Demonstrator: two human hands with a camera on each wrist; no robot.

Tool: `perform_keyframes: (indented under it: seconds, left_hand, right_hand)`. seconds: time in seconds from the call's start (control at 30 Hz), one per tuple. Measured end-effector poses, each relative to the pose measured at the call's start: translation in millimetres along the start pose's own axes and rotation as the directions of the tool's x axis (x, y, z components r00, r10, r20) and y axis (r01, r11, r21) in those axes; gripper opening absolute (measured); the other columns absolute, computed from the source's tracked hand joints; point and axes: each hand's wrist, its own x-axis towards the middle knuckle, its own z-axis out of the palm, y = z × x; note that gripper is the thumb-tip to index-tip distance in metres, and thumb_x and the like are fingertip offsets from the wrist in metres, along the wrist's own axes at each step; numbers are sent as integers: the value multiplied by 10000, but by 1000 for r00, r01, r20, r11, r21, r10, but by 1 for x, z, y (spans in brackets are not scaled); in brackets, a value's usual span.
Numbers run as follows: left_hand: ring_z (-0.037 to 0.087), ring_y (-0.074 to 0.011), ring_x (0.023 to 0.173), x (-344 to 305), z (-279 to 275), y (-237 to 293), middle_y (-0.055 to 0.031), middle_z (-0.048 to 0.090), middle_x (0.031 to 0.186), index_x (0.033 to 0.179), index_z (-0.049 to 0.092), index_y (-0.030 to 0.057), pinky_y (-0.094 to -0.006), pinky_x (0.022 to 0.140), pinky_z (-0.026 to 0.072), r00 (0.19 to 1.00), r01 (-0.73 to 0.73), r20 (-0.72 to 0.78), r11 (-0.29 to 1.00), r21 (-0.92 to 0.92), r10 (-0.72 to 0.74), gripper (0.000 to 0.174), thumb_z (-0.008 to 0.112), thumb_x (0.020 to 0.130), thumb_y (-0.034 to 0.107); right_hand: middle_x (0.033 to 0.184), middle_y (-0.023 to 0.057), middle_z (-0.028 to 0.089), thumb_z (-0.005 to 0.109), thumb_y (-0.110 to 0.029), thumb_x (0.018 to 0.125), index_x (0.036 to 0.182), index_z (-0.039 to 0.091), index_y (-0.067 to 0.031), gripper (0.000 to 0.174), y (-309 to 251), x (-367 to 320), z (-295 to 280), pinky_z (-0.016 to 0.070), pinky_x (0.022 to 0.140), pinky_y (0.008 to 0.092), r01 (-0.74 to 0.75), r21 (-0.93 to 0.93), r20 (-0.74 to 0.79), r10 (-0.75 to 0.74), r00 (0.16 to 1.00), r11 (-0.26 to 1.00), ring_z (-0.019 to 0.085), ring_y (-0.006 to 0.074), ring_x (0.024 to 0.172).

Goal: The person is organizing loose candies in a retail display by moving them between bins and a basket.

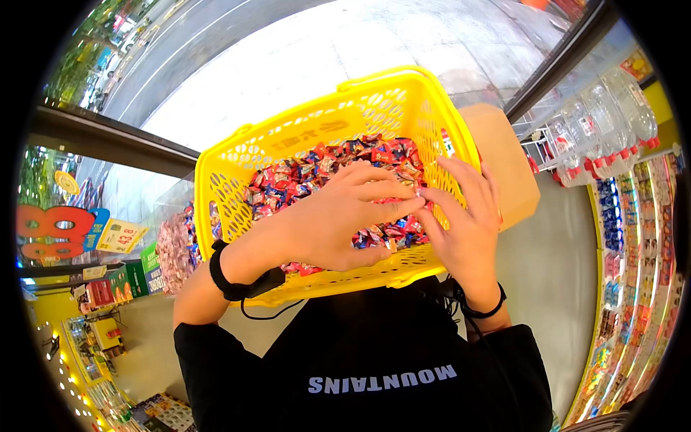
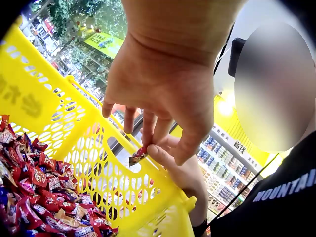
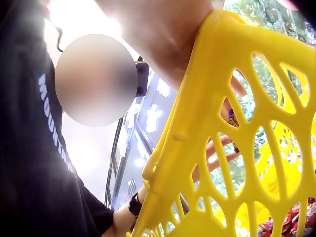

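A yellow plastic basket (image 1: 216,162) holds a heap of small wrapped candies (image 1: 288,173), mostly red and dark blue. Over the heap my right hand (image 1: 464,230) pinches one wrapped candy (image 2: 138,155) near the basket's right side. My left hand (image 1: 338,216) reaches across from the left, its fingers extended and its fingertips meeting those of the right hand beside that candy. The left thumb stands apart, lower over the heap. In the right wrist view the basket wall hides much of both hands, and the candy (image 3: 232,117) shows through a hole.
A cardboard box (image 1: 504,165) stands against the basket's right side. Shelves of packaged goods (image 1: 633,288) line the right, with large clear bottles (image 1: 597,126) behind. Beyond the doorway lies bright pavement (image 1: 288,65). More wrapped goods (image 1: 176,248) stand left of the basket.
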Motion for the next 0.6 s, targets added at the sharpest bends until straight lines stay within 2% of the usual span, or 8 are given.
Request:
perform_keyframes:
  seconds: [0.13, 0.2, 0.3, 0.33, 0.43, 0.47, 0.6]
  left_hand:
    - [515, -378, 1410, -10, 2, 5, -135, 582, 1496, 1604, 541, 92, -517, 1222, 393, 1000, -1, 14, 1000, 2, 1, 806, 842, 864, 200]
    - [526, -380, 1400, -13, 3, 8, -135, 558, 1506, 1627, 497, 114, -518, 1206, 414, 1000, -12, -9, 999, 32, 13, 841, 848, 868, 209]
    - [542, -378, 1381, -20, -1, 17, -132, 565, 1491, 1608, 513, 130, -519, 1193, 428, 991, 95, -109, 987, 130, -81, 824, 863, 871, 251]
    - [561, -373, 1361, -23, -2, 18, -120, 583, 1477, 1518, 586, 133, -530, 1182, 438, 982, 130, -155, 985, 109, -113, 732, 875, 865, 292]
    - [573, -363, 1355, -43, -5, 16, -103, 607, 1458, 1379, 666, 134, -540, 1181, 440, 972, 93, -230, 980, 178, -51, 593, 883, 858, 316]
    - [584, -347, 1354, -49, -6, 19, -81, 646, 1424, 1240, 715, 133, -554, 1184, 436, 969, 115, -239, 978, 175, -71, 469, 894, 847, 315]
    - [583, -326, 1373, -90, -15, 23, -56, 684, 1383, 1135, 730, 129, -569, 1189, 430, 956, 126, -285, 971, 205, -64, 379, 906, 828, 264]
  right_hand:
    - [1390, 81, 695, 901, -139, 786, 969, 764, -94, 232, 1, 0, 0, 410, 1188, 581, 24, 81, 44, -27, 999, 996, 638, 332, 1310]
    - [1378, 82, 705, 897, -128, 790, 962, 761, -85, 223, 0, 1, 0, 416, 1184, 577, 43, 100, 22, -45, 999, 994, 650, 334, 1299]
    - [1362, 93, 713, 904, -126, 787, 948, 751, -75, 228, -5, 4, -6, 427, 1175, 573, 78, 129, -14, -77, 997, 989, 659, 349, 1287]
    - [1357, 97, 715, 909, -127, 785, 943, 747, -72, 233, -9, 5, -9, 431, 1172, 572, 90, 140, -25, -88, 996, 986, 661, 355, 1284]
    - [1342, 117, 718, 923, -143, 779, 918, 732, -70, 248, -30, 7, -15, 444, 1156, 579, 63, 314, -11, -63, 998, 947, 663, 386, 1275]
    - [1329, 141, 716, 921, -133, 785, 921, 715, -64, 256, -42, 7, -14, 453, 1144, 587, 67, 347, 7, -74, 997, 935, 661, 405, 1271]
    - [1333, 161, 702, 897, -92, 804, 962, 688, -46, 266, -79, 9, 10, 451, 1144, 597, 84, 452, 45, -117, 992, 888, 659, 410, 1270]
